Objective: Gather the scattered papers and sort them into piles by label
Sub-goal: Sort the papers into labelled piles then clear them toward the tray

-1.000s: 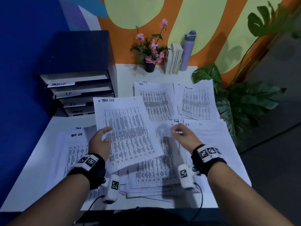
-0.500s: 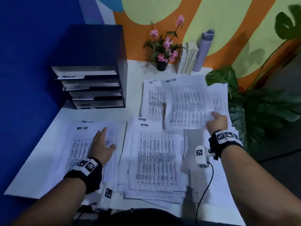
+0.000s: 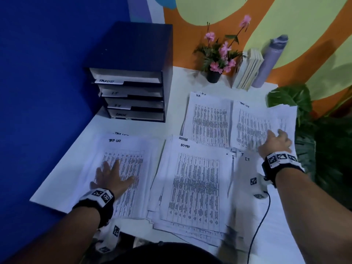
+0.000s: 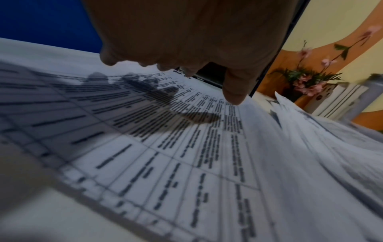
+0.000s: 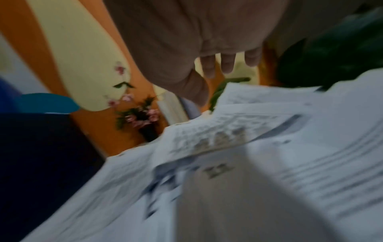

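Left hand [image 3: 110, 178]: spread flat on Task List pile [image 3: 131, 149], 9 o'clock. Right hand [image 3: 274, 143]: fingers spread over stray Task List sheet [image 3: 253, 122], 2 o'clock; pinch unclear. Advice: lift corner only, carry to left pile.

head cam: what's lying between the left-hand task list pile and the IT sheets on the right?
The ADMIN pile, overlapping sheets fanned at its near edge, fills that stretch in the head view.

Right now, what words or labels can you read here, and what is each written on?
"TASKLIST": top tray tab of the organiser.
"I T": second tray tab.
"ADMIN": bottom tray tab; third tab unreadable.
"TASK LIST": left pile.
"ADMIN": middle pile.
"H.R": far pile.
"I T": sheets near the right hand.
Table print: too small.
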Demonstrator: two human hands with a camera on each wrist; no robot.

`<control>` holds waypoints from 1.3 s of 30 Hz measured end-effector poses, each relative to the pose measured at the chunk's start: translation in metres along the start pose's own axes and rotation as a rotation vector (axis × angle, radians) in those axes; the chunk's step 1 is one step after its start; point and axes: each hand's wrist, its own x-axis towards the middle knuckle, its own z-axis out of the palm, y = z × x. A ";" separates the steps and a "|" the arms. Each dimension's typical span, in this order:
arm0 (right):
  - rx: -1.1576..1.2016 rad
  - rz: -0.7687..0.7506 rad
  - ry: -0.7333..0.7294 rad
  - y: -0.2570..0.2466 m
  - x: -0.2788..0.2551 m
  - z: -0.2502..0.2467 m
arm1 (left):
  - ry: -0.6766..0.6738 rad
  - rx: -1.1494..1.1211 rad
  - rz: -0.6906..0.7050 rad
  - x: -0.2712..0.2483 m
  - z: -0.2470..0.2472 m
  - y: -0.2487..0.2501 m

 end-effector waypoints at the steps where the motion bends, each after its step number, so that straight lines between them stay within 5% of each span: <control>1: 0.039 -0.081 -0.014 -0.014 -0.011 0.006 | 0.001 0.016 -0.009 0.000 0.000 -0.003; 5: 0.328 -0.331 -0.295 -0.073 -0.084 0.038 | -0.057 0.065 0.007 -0.001 0.002 -0.013; 9: 0.413 -0.392 -0.646 -0.115 -0.160 0.076 | -0.104 0.127 0.081 -0.006 0.009 -0.021; 12: 0.401 -0.389 -0.768 -0.138 -0.194 0.105 | -0.114 0.181 0.171 -0.015 0.012 -0.027; 19: 0.351 -0.356 -0.695 -0.172 -0.227 0.139 | -0.069 0.152 0.370 -0.013 -0.001 -0.043; 24: 0.361 -0.314 -0.553 -0.182 -0.223 0.148 | 0.077 -0.109 0.181 0.014 -0.021 -0.063; 29: 0.547 -0.184 -0.501 -0.174 -0.224 0.147 | 0.017 -0.433 0.037 0.029 -0.041 -0.069; 39: 0.749 0.005 -0.519 -0.160 -0.217 0.161 | 0.050 -0.549 0.118 0.039 -0.054 -0.072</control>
